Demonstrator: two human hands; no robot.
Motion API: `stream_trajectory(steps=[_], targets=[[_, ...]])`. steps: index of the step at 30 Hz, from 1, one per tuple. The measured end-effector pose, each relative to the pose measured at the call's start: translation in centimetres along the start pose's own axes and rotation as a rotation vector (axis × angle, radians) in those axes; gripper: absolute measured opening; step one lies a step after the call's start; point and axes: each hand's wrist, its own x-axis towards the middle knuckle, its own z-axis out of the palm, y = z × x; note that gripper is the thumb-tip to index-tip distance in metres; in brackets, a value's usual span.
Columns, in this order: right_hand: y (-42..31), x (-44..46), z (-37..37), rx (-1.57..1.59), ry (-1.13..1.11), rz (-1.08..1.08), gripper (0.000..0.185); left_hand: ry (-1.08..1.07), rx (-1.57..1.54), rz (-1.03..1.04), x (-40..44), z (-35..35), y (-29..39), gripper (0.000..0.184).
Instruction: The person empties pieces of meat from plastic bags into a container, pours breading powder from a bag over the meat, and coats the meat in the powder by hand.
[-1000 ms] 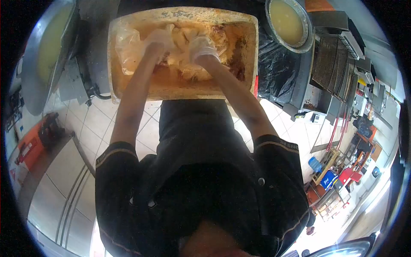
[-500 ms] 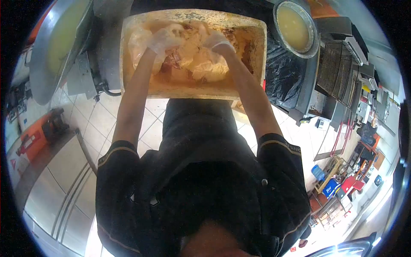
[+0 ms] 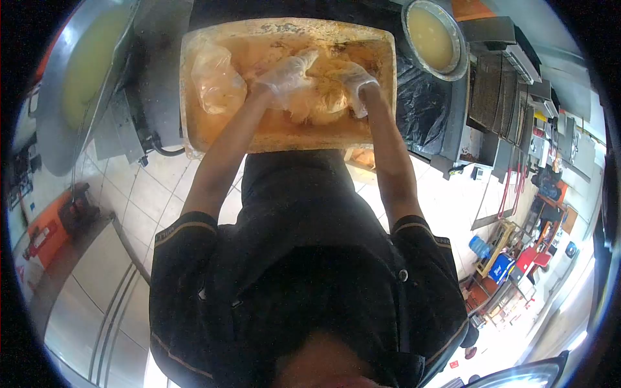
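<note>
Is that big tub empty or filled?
Not empty: the tub holds pale pieces between left hand and right hand, plus a plastic bag.

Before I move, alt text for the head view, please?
Left hand and right hand, in translucent gloves, flank powder-coated pieces inside a wide, stained tub. A translucent plastic bag lies in the tub's left end; a bowl of pale liquid sits beyond its far right corner.

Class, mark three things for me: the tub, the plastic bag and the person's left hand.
Tub [image 3: 284,27]: head view, on its far rim.
Plastic bag [image 3: 217,81]: head view, on its middle.
Left hand [image 3: 288,76]: head view, on its gloved back.
</note>
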Motion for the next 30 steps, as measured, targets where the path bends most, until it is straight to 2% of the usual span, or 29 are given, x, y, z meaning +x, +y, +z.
stream_trajectory(steps=[1,3,4,6,9,11,13,17,20,22,23,26,28,30], targets=[[-0.6,0.1,-0.1,0.153,0.008,0.070,0.040,-0.034,-0.087,-0.022,0.3,0.0,-0.8,0.078],[-1.8,-0.1,-0.3,0.673,-0.014,0.338,0.039,-0.112,-0.264,-0.068,0.8,-0.6,-1.5,0.077],[-2.1,-0.3,-0.3,0.836,0.018,0.398,0.039,-0.069,-0.358,-0.092,0.7,-1.0,-1.3,0.076],[-2.4,-1.2,0.0,1.053,0.101,0.385,0.038,0.019,-0.547,-0.141,0.4,-1.6,-0.7,0.075],[-2.5,-2.3,1.3,1.276,0.225,0.287,0.038,-0.048,-0.276,-0.407,-0.3,-3.4,1.3,0.074],[-2.5,-2.7,2.3,1.345,0.288,0.236,0.037,0.030,-0.914,-0.259,-0.2,-0.3,-1.6,0.075],[-2.5,-3.1,2.9,1.362,0.333,0.197,0.037,0.124,-1.058,-0.102,1.1,5.4,-7.4,0.075],[-1.9,-3.5,3.9,1.299,0.407,0.148,0.036,0.224,-0.745,-0.154,0.4,1.4,-0.3,0.067],[-2.5,-3.9,3.6,1.114,0.450,0.156,0.036,0.298,-0.408,-0.148,0.6,1.6,1.0,0.057],[-2.4,-3.9,3.4,0.684,0.463,0.143,0.036,0.349,-0.276,-0.111,0.9,1.2,2.0,0.049],[-2.3,-4.0,3.2,0.522,0.452,0.146,0.036,0.379,-0.268,-0.078,1.0,0.9,2.5,0.046],[-7.9,-4.8,-0.6,0.305,0.429,0.198,0.039,0.483,-0.228,0.012,1.1,0.2,4.4,0.038],[-10.1,-5.0,-1.5,0.091,0.568,0.219,0.041,0.525,-0.199,0.058,1.1,-0.6,5.6,0.035],[-11.4,-4.5,-3.6,0.002,0.373,0.341,0.051,0.532,-0.174,0.091,1.1,-1.6,6.8,0.032]])
